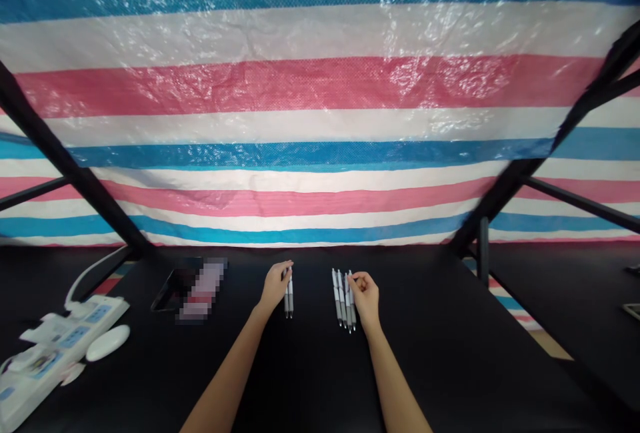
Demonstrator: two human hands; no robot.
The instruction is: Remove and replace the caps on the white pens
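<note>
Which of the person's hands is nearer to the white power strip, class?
Left. The left hand is at the smaller group of pens, right of the power strip; the right hand is farther right, at the larger group of pens.

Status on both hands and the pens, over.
Left hand at smaller pen group. Right hand at larger pen group. Power strip off left, away from both groups.

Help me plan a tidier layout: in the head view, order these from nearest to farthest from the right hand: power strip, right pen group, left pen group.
1. Right pen group, just left of the right hand.
2. Left pen group, by the left hand.
3. Power strip, far left.
</note>
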